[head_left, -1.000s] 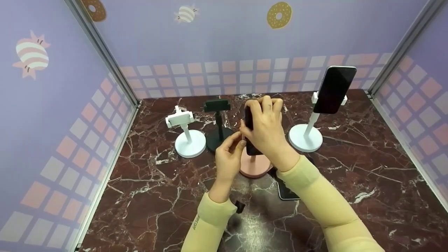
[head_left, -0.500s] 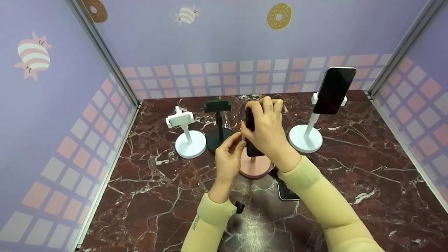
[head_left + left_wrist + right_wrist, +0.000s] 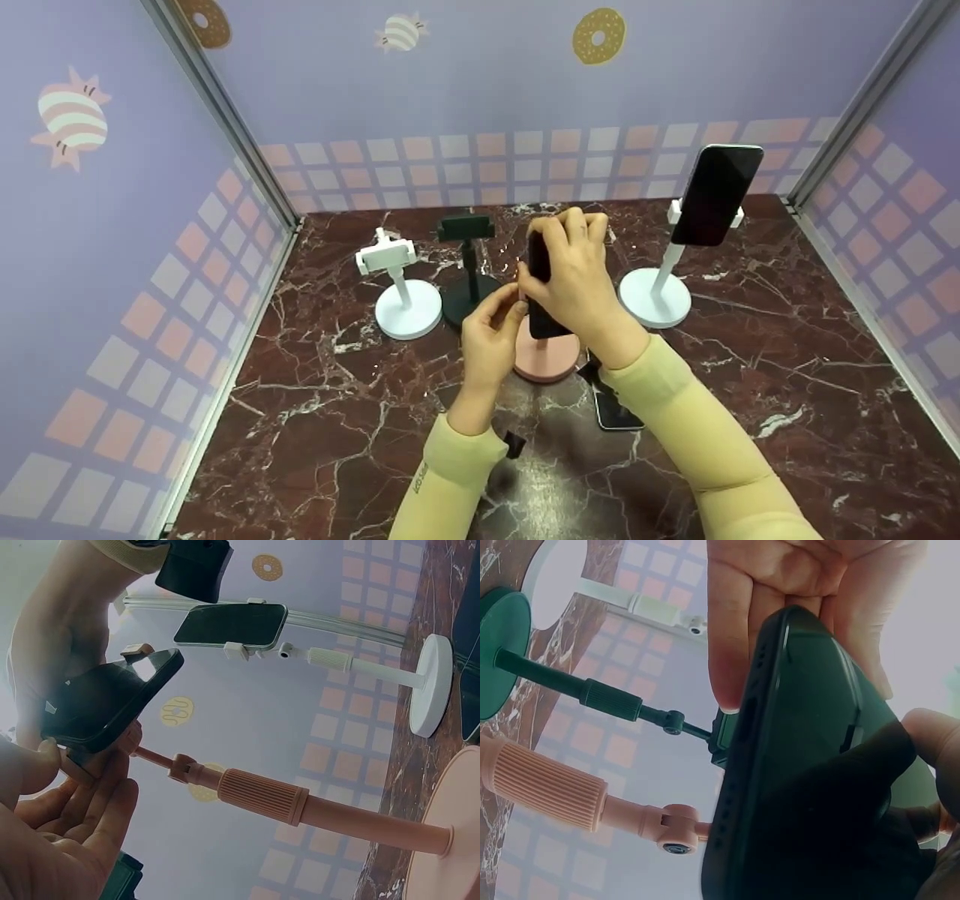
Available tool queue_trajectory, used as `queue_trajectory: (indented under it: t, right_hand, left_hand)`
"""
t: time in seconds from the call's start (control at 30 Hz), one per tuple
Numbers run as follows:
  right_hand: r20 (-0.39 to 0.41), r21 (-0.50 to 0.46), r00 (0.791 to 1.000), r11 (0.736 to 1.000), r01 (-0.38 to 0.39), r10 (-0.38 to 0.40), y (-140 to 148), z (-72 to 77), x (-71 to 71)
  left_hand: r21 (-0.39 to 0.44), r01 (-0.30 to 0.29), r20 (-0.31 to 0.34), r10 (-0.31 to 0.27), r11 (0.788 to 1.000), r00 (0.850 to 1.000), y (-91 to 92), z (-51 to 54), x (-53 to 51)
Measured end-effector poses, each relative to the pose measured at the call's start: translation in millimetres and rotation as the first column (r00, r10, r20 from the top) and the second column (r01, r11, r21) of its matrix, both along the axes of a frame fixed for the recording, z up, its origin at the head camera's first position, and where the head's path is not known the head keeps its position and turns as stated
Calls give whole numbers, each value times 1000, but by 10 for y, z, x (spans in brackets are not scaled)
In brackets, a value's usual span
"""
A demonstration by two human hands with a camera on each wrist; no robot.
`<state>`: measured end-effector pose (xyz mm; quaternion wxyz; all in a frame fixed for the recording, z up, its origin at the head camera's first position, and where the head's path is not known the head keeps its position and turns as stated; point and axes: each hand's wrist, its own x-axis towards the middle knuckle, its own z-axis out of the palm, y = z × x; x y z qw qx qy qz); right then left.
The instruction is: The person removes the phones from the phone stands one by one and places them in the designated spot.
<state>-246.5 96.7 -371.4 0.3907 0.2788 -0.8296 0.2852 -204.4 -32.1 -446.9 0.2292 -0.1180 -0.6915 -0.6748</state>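
Note:
A dark phone (image 3: 546,319) (image 3: 112,701) (image 3: 817,727) stands tilted at the head of the pink stand (image 3: 547,360) (image 3: 360,825) (image 3: 547,784). My right hand (image 3: 577,277) grips its upper part from the right, fingers over the top edge and thumb on the near left edge. At the phone's left side, my left hand (image 3: 491,341) (image 3: 67,832) pinches the stand's pink clamp (image 3: 81,767) between thumb and fingers. Most of that clamp is hidden behind the phone and hands.
Left of the hands stand a white stand (image 3: 409,309) and a dark green one (image 3: 466,227). On the right, another white stand (image 3: 655,298) holds a phone (image 3: 718,195). One more phone (image 3: 618,412) lies under my right forearm. Patterned panels border the marbled table (image 3: 322,450).
My right hand and the upper part of the phone have shifted slightly right and down. The left hand has kept its place and pinch.

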Motion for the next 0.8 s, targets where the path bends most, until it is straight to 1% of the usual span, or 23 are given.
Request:
queue_trajectory:
  t: [0.37, 0.8]
  right_hand:
    - [-2, -3, 999, 999, -45, 45, 39, 7, 3]
    - [28, -51, 995, 994, -98, 99, 61, 25, 19]
  left_hand:
    - [20, 12, -5, -12, 1000, 1000, 2, -14, -10]
    - [33, 25, 1, -25, 999, 1000, -8, -13, -13]
